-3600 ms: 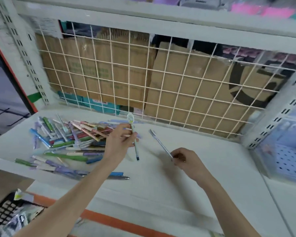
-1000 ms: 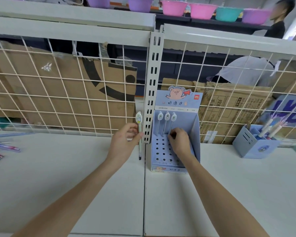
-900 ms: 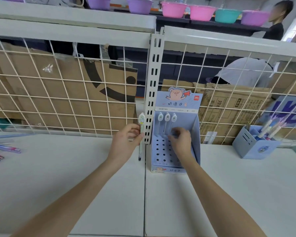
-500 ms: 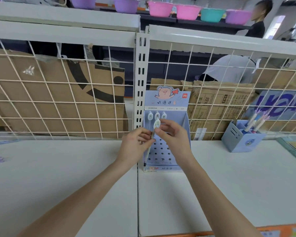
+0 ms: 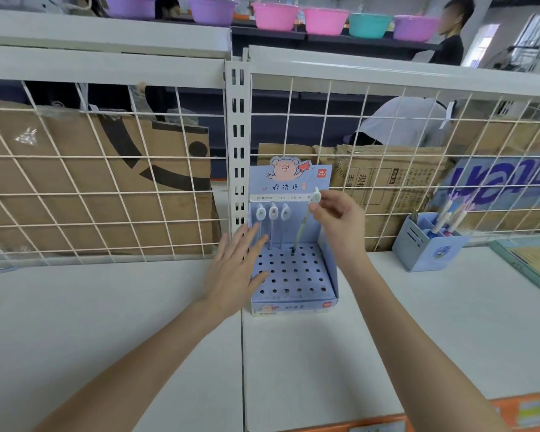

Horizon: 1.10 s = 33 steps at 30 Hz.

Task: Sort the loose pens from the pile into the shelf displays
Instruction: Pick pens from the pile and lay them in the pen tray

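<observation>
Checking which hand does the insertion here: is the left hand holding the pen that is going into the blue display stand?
No: the right hand pinches the pen over the blue display stand, while the left hand lies open beside it.

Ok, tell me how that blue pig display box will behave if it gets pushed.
The blue display box looks like thin card, so probably light and likely to slide on the smooth white shelf. Its tall back panel may make it tip backward. The left hand seems to steady it.

Print on the display box (image 5: 293, 194) header too small to read; left hand (image 5: 236, 269) hides its left wall; bystander's face blurred.
</observation>
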Tool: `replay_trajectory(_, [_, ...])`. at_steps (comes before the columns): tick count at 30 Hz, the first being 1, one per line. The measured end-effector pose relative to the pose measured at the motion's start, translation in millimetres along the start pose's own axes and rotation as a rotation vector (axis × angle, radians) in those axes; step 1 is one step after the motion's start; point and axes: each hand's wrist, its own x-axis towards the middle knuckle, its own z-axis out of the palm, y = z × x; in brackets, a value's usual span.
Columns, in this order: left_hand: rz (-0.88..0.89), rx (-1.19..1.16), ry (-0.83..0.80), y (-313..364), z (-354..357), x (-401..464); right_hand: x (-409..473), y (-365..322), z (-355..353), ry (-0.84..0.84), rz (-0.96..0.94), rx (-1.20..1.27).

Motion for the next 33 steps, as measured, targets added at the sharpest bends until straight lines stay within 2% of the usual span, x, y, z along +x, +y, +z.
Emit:
replay_trajectory(4, [0.036, 0.117, -0.137, -7, 15, -11, 20, 11, 5, 0.043, 0.024, -0.108])
replay_trajectory(8, [0.050, 0.122, -0.119, -6, 19, -13, 25, 22, 10, 0.031, 0.041, -0.196])
replay_trajectory(20, [0.031, 0.116, -0.098, -4, 22, -12, 30, 22, 10, -0.065, 0.043, -0.251])
replay_trajectory(25, [0.022, 0.114, -0.114, -4, 22, -13, 26, 28, 13, -0.122, 0.075, -0.295])
replay_trajectory(33, [0.012, 0.094, -0.149, -5, 22, -13, 20, 38, 19, -0.120, 0.118, -0.377])
